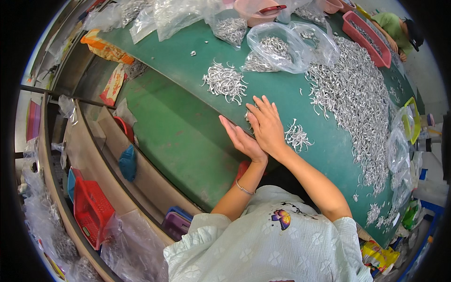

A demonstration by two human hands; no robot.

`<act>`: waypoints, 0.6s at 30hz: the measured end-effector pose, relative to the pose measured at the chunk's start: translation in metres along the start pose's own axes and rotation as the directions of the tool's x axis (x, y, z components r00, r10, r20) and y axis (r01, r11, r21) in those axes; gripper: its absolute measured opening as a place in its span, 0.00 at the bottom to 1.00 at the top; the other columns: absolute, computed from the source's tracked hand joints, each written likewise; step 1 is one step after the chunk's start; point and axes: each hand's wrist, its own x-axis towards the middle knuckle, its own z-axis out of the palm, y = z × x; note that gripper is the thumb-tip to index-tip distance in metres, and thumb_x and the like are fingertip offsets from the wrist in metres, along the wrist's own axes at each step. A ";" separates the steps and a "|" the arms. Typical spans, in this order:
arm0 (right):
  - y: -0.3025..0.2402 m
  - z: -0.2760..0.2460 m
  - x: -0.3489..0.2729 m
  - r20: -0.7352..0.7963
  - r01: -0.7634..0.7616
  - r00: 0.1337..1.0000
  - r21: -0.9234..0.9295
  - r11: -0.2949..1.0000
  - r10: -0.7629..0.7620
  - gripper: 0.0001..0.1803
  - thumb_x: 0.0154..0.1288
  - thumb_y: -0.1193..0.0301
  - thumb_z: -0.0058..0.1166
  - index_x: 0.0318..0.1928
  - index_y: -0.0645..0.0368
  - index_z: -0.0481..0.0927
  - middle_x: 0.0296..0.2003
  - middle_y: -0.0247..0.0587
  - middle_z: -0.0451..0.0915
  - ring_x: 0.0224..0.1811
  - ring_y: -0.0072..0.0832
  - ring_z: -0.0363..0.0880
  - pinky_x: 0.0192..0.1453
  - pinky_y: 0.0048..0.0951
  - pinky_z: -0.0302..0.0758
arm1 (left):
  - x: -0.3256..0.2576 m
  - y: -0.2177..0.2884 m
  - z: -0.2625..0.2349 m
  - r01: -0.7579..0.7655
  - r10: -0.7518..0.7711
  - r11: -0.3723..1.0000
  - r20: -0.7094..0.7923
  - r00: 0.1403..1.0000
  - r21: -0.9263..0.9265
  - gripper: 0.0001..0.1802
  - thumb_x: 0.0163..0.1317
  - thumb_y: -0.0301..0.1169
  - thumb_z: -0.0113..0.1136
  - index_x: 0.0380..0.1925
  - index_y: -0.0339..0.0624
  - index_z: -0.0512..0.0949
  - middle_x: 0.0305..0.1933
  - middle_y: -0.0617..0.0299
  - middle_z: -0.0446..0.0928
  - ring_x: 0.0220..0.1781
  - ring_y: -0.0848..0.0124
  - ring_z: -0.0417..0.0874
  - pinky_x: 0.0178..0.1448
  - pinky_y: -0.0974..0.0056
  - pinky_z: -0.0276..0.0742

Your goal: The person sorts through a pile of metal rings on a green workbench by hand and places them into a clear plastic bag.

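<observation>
At the edge of the green table, my right hand lies palm down with fingers stretched out. A few small curved silver metal pieces show beside its fingers; its palm hides whatever is under it. My left hand is held just off the table edge, cupped and palm up, fingers extended, its wrist close against the right one. No piece can be seen in it. A small heap of curved pieces sits right of my right hand, and a larger heap lies beyond my hands.
A big spread of the same pieces covers the table's right side. Clear plastic bags holding pieces stand at the back, near a pink basket. Another person is at the far right. Shelving with a red basket stands left.
</observation>
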 end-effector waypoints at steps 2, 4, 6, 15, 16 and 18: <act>-0.002 0.000 -0.006 0.028 0.014 0.999 0.052 0.999 -0.016 0.18 0.73 0.64 0.43 0.56 0.58 0.77 0.64 0.50 0.68 0.71 0.49 0.59 0.74 0.50 0.51 | 0.002 -0.001 -0.003 0.014 -0.014 0.999 -0.005 1.000 -0.039 0.30 0.74 0.33 0.32 0.71 0.28 0.45 0.78 0.45 0.39 0.80 0.57 0.41 0.80 0.55 0.40; -0.007 -0.001 -0.013 0.012 0.019 1.000 0.119 0.993 -0.021 0.17 0.73 0.66 0.43 0.54 0.59 0.79 0.62 0.50 0.71 0.70 0.48 0.62 0.74 0.49 0.53 | 0.002 -0.001 -0.003 0.025 -0.025 0.996 0.004 1.000 -0.083 0.30 0.74 0.33 0.32 0.71 0.28 0.47 0.78 0.45 0.41 0.79 0.57 0.45 0.79 0.55 0.43; -0.009 0.000 -0.019 0.021 0.036 0.999 0.196 0.980 -0.041 0.16 0.72 0.67 0.43 0.52 0.60 0.80 0.61 0.51 0.72 0.69 0.47 0.63 0.74 0.48 0.54 | 0.001 0.001 -0.004 0.027 -0.025 0.991 0.018 1.000 -0.131 0.30 0.74 0.34 0.33 0.70 0.27 0.49 0.77 0.45 0.45 0.77 0.56 0.50 0.79 0.55 0.48; -0.007 -0.009 -0.021 0.029 -0.070 0.997 0.629 0.775 0.066 0.22 0.76 0.64 0.38 0.56 0.69 0.75 0.54 0.53 0.78 0.60 0.41 0.74 0.66 0.35 0.65 | -0.008 -0.007 -0.011 -0.086 0.108 0.965 -0.080 0.991 0.247 0.25 0.74 0.34 0.36 0.65 0.27 0.62 0.73 0.46 0.56 0.71 0.56 0.63 0.72 0.56 0.63; -0.006 -0.009 -0.019 -0.031 -0.059 0.995 0.592 0.804 0.096 0.22 0.76 0.63 0.38 0.56 0.69 0.75 0.54 0.53 0.78 0.60 0.41 0.75 0.66 0.35 0.66 | -0.008 -0.003 -0.006 0.005 0.007 0.996 -0.145 0.989 0.084 0.25 0.74 0.33 0.36 0.65 0.28 0.63 0.73 0.47 0.57 0.71 0.57 0.64 0.72 0.56 0.64; -0.005 -0.007 -0.015 -0.157 -0.046 0.977 0.512 0.858 0.146 0.22 0.77 0.63 0.37 0.55 0.69 0.75 0.55 0.54 0.77 0.60 0.41 0.75 0.65 0.35 0.67 | -0.008 -0.001 0.001 0.000 0.011 0.998 -0.161 0.987 0.068 0.25 0.74 0.34 0.36 0.65 0.28 0.63 0.73 0.47 0.57 0.71 0.57 0.64 0.73 0.56 0.61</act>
